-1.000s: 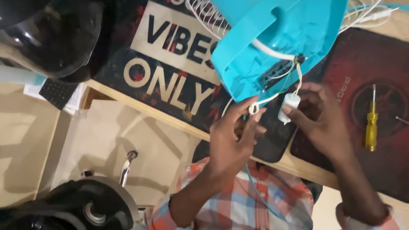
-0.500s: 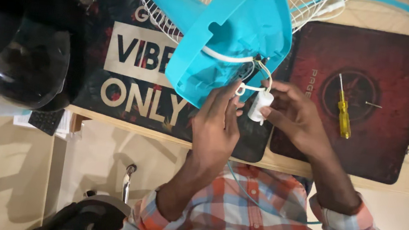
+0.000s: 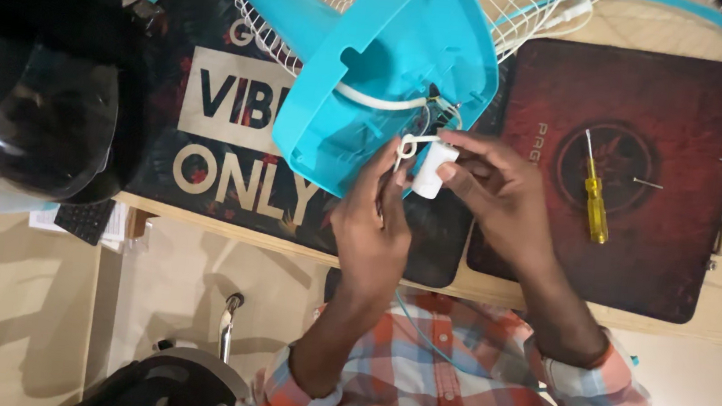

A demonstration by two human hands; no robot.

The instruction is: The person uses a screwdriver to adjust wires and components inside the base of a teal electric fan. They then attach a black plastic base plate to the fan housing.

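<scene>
Two sleeves of a checked shirt (image 3: 448, 397) nearest, forearms reaching up and away over the desk edge (image 3: 226, 227). Just beyond, left hand (image 3: 373, 231) closed to a pinch, fingertips up on a loop of white wire (image 3: 408, 144). Right hand (image 3: 497, 185) beside it, thumb and fingers gripped round a small white cylinder (image 3: 431, 167), the two hands nearly touching. Cylinder held clear of the desk, right at the open underside of the blue fan housing (image 3: 374, 63), joined to it by the wire; kept that close probably because the lead looks short, and held between both hands probably to steady so small a part.

Housing tipped on its side, hollow turned toward the body, likely so that the wiring inside faces the eyes. Resting half on a dark mat with pale lettering (image 3: 209, 127), half over the edge of a dark red mat (image 3: 651, 125).

Farther right, on the red mat, a yellow screwdriver (image 3: 595, 195) lying well apart from the hands, with a thin screw (image 3: 645, 182) just beside it. Behind the housing, white wire grille (image 3: 521, 7) and a blue hoop (image 3: 679, 13) across the far edge of the desk. Off to the left, a black helmet (image 3: 35, 110) with a dark visor, crowding that end of the lettered mat but clear of the hands. Housing wall itself in the way of most of the wiring inside.
</scene>
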